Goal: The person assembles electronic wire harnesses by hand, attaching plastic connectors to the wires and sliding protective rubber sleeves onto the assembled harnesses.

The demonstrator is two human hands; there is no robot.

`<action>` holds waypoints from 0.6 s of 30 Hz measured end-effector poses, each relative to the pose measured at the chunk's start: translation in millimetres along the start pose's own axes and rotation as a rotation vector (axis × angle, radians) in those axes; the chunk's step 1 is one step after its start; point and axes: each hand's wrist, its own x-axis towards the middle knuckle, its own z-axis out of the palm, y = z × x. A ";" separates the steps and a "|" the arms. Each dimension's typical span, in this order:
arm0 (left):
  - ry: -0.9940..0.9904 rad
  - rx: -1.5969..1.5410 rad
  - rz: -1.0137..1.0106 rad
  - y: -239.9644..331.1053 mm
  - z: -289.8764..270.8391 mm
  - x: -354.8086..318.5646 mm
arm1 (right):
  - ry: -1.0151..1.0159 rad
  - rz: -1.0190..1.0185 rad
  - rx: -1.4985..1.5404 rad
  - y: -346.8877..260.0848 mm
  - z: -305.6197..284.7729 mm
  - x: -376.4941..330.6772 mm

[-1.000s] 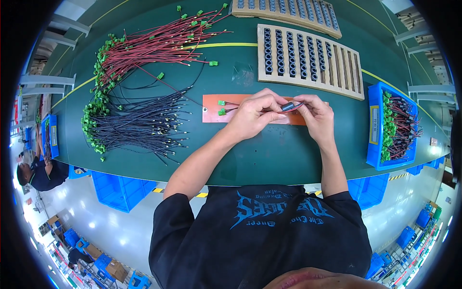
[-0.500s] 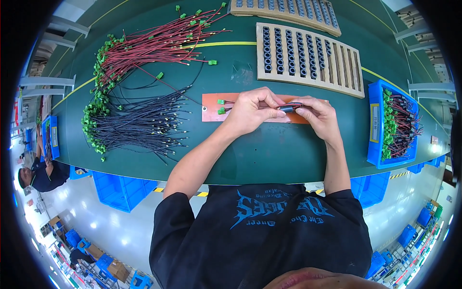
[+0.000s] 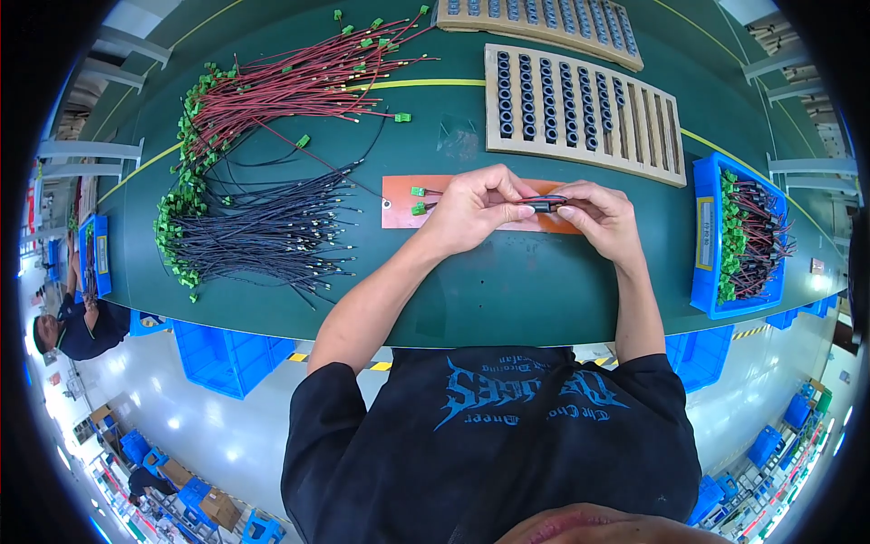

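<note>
My left hand (image 3: 478,210) is closed, its thumb and fingertips pinching the left end of a short black cylindrical core (image 3: 542,207). Red and black wires pass by the core, and my right hand (image 3: 602,218) pinches them at its right end. To the left of my left hand, two green connectors (image 3: 418,191) stick out on the wire ends. Both hands work just above an orange-brown board (image 3: 397,216) lying on the green table. My fingers hide part of the wires, so how they run through the core cannot be seen.
Bundles of red wires (image 3: 281,91) and black wires (image 3: 263,231) with green connectors lie left. Beyond my right hand is a slotted wooden tray (image 3: 648,118) of black cores, with another tray (image 3: 544,34) behind. A blue bin (image 3: 707,281) of wired pieces stands right. A co-worker (image 3: 86,322) is far left.
Both hands stay in nearly the same place. The black core between my fingertips has shifted very slightly and lies a bit more level.
</note>
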 end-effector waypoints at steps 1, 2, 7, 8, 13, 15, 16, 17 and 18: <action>-0.008 0.067 0.075 -1.2 -0.5 0.2 | 0.019 0.007 -0.030 -0.6 1.4 -0.2; -0.009 0.067 0.074 -1.2 -0.4 0.2 | 0.041 0.016 -0.059 -1.0 3.0 -0.7; -0.022 0.067 0.032 -3.6 -0.5 -0.8 | 0.031 -0.135 -0.269 -7.7 7.7 1.7; -0.023 0.067 0.032 -1.7 0.6 -1.2 | 0.027 -0.136 -0.315 -5.6 7.3 0.9; -0.069 0.083 0.042 6.6 1.8 -4.0 | 0.100 -0.048 -0.252 -5.0 15.9 -1.2; -0.111 0.239 0.098 8.0 -4.3 -4.3 | 0.143 0.013 -0.181 -1.4 17.8 -2.2; -0.153 0.395 0.153 8.3 -6.2 -4.2 | 0.141 -0.007 -0.196 0.7 17.5 -1.5; -0.151 0.395 0.153 8.6 -5.6 -4.4 | 0.136 -0.028 -0.209 2.9 17.5 -1.1; -0.128 0.426 0.140 9.2 -3.9 -4.4 | 0.134 -0.028 -0.209 4.8 17.3 -1.8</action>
